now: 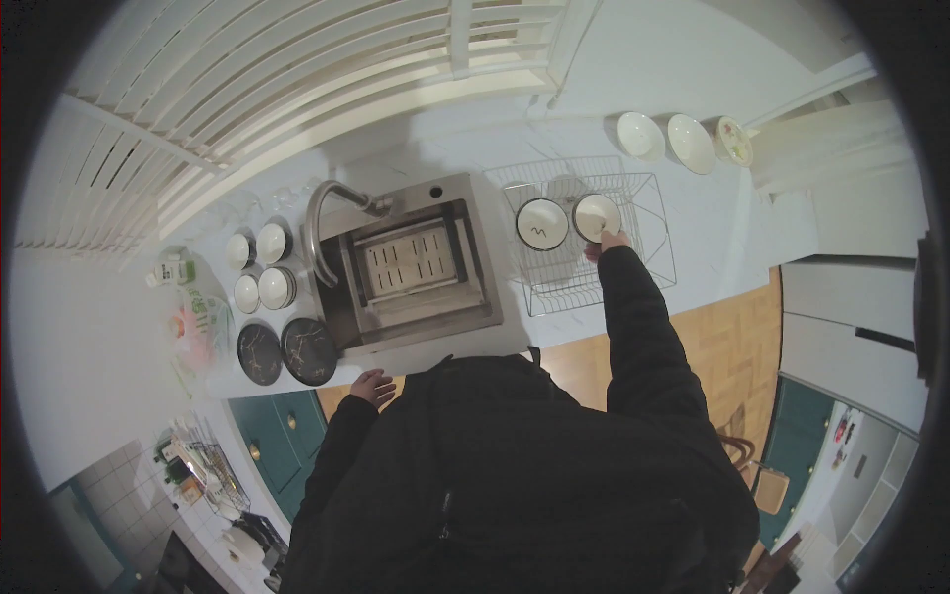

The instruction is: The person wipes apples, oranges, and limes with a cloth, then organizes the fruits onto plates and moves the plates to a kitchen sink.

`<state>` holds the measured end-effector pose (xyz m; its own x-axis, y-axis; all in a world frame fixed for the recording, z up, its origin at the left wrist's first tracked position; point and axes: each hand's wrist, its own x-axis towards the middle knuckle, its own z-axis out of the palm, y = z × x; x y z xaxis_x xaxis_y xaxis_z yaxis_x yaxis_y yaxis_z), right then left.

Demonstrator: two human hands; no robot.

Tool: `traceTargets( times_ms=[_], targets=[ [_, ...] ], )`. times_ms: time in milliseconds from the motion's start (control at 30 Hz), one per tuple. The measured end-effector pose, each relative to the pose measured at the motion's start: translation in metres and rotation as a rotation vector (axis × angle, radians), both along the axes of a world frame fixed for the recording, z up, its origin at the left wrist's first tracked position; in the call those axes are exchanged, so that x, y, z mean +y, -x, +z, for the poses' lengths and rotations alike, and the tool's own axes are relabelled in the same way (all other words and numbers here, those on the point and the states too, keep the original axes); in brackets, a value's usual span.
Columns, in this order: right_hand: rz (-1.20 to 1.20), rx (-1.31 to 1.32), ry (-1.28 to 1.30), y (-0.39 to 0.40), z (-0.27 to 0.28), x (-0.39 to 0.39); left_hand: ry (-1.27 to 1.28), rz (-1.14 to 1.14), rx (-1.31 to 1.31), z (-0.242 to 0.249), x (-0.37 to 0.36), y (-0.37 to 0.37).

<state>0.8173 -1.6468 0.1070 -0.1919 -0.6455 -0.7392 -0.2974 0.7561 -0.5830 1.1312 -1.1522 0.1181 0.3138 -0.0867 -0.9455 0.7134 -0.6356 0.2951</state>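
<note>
My right hand [608,245] is closed on the near rim of a white bowl with a dark outside [596,216], at the wire dish rack [648,247]. A similar bowl [541,225], with a dark squiggle inside, stands just left of it in the rack. My left hand [373,387] hangs at the counter's front edge, fingers apart and holding nothing. Nearest to it is a black plate with light streaks [309,351], and another such plate [259,354] lies further left.
The steel sink [485,287] with its curved faucet [317,233] lies left of the rack. Several small white bowls [278,288] stand left of the sink. Three pale dishes [691,145] line the back right. A plastic bag [203,322] sits at the far left.
</note>
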Motion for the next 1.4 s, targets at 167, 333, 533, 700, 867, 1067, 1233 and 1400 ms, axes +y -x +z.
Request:
traceTargets(
  times_ms=[167,333,533,700,867,1067,1233,1400],
  targets=[
    [0.17,0.03,0.036,0.038,-0.089,-0.018,0.022,0.006,0.055,-0.038,0.003,0.014],
    [0.679,0.101,0.305,0.153,-0.163,-0.046,0.076,0.143,0.015,-0.057,0.058,-0.015],
    [0.655,0.221,0.135,-0.052,0.049,0.079,0.06,0.036,0.046,-0.017,0.054,-0.043],
    [1.058,-0.014,0.037,-0.196,-0.001,0.201,0.083,-0.038,0.16,-0.014,0.075,-0.088],
    [1.178,-0.289,-0.306,-0.369,-0.042,0.332,0.151,0.024,0.158,-0.019,0.125,-0.134],
    [0.849,-0.278,-0.41,-0.54,-0.024,0.382,0.117,0.102,0.102,-0.002,0.187,-0.2],
    [0.65,-0.304,-0.399,-0.572,-0.055,0.386,0.14,0.17,0.103,0.01,0.188,-0.246],
    [0.549,-0.335,-0.373,-0.569,-0.053,0.383,0.356,0.378,0.042,-0.024,0.172,-0.291]
  ],
)
